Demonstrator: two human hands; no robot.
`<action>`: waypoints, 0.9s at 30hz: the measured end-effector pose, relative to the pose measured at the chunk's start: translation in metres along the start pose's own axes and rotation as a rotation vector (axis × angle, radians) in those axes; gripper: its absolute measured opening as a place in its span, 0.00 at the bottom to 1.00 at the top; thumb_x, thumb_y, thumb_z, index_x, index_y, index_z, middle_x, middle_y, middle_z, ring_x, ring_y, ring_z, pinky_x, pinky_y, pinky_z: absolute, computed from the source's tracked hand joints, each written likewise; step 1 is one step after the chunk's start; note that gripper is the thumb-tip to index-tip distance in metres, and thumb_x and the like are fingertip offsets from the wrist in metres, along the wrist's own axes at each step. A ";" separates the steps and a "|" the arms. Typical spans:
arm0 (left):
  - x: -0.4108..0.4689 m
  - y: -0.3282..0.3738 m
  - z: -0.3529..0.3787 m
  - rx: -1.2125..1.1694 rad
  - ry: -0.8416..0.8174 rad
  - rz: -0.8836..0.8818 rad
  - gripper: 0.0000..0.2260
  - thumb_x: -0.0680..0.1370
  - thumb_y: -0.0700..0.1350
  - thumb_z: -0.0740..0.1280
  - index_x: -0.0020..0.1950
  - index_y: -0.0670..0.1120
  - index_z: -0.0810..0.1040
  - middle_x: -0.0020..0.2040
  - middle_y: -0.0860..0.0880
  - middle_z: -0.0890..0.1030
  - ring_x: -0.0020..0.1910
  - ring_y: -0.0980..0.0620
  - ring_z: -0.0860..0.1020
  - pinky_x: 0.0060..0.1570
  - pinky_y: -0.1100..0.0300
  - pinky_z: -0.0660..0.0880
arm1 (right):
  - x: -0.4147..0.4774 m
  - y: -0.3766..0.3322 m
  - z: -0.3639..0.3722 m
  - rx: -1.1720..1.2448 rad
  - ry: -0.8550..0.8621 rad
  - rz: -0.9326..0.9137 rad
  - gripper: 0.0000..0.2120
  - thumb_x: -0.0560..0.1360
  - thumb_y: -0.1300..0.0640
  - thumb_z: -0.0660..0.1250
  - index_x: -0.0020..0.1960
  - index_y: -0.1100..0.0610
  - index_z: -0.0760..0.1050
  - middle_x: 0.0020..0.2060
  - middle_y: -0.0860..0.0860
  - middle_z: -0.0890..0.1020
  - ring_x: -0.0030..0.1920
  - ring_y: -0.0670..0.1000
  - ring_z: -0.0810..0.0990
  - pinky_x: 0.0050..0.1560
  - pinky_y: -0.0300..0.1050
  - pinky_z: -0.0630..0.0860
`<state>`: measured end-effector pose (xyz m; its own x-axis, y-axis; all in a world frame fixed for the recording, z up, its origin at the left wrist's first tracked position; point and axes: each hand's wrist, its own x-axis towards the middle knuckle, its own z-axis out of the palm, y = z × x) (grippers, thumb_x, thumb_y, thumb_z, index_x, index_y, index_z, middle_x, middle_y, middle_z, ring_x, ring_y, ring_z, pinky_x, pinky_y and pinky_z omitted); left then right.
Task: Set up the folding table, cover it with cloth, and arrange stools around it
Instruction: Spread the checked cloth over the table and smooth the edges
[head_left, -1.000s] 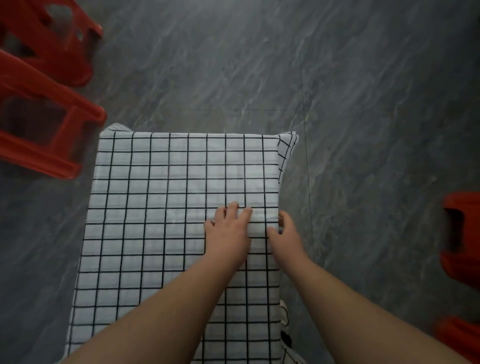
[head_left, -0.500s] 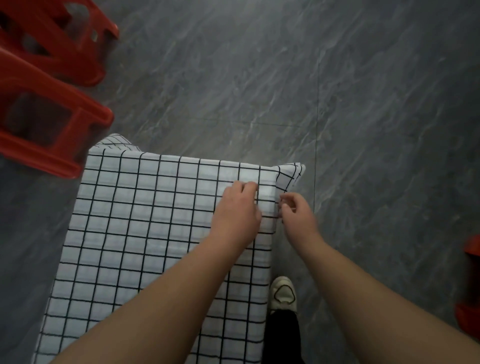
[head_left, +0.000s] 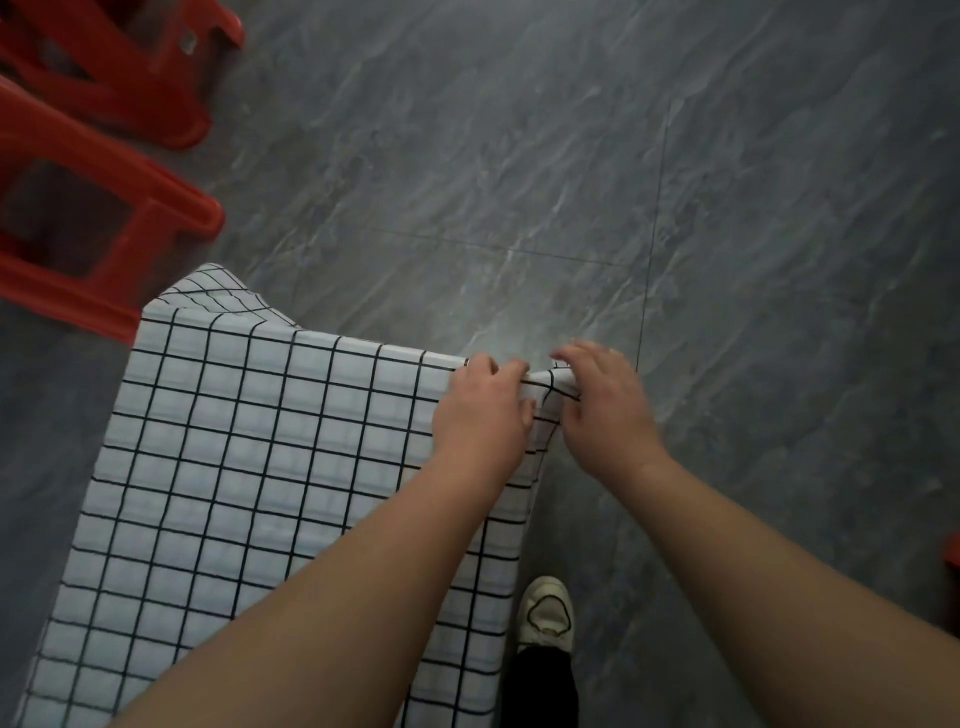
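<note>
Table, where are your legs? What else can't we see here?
Head view:
Table and legs: hidden under the checked cloth.
Cloth's far corner: covered by the left hand and right hand, blurred.
Red stools: cut by the left edge.
Red sliver, right edge: unidentifiable.

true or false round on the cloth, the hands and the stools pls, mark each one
1. The checked cloth lies over the table. True.
2. The left hand and the right hand both hold the cloth's far right corner. True.
3. The stools at the upper left are blue. False: they are red.
4. A white shoe stands on the floor beside the table. True.
5. The left hand holds a stool. False: it holds the cloth.
</note>
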<state>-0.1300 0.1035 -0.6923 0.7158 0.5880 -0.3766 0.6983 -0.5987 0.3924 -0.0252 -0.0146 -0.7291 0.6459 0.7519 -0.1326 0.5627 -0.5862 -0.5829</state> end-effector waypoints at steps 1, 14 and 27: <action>0.000 0.001 0.001 0.015 0.011 -0.005 0.18 0.79 0.52 0.65 0.68 0.54 0.72 0.58 0.48 0.71 0.58 0.46 0.71 0.50 0.51 0.73 | 0.011 0.002 -0.002 -0.069 -0.120 -0.058 0.25 0.69 0.64 0.66 0.66 0.55 0.76 0.64 0.53 0.78 0.67 0.56 0.72 0.70 0.54 0.66; 0.001 0.001 0.003 -0.019 -0.021 -0.038 0.16 0.79 0.52 0.65 0.67 0.55 0.72 0.60 0.48 0.70 0.61 0.46 0.69 0.53 0.51 0.71 | 0.034 -0.010 0.000 -0.180 -0.350 0.092 0.12 0.77 0.54 0.64 0.54 0.47 0.85 0.46 0.56 0.85 0.50 0.61 0.81 0.40 0.47 0.70; 0.005 -0.001 0.006 -0.066 -0.060 -0.067 0.21 0.79 0.53 0.64 0.71 0.53 0.68 0.64 0.48 0.69 0.65 0.46 0.67 0.62 0.51 0.69 | 0.032 -0.004 0.006 -0.078 -0.426 0.318 0.10 0.79 0.55 0.63 0.40 0.52 0.79 0.44 0.60 0.84 0.49 0.61 0.81 0.40 0.45 0.63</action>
<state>-0.1276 0.1038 -0.6992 0.6683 0.5906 -0.4524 0.7438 -0.5210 0.4187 -0.0095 0.0139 -0.7354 0.5331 0.5798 -0.6161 0.4206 -0.8135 -0.4016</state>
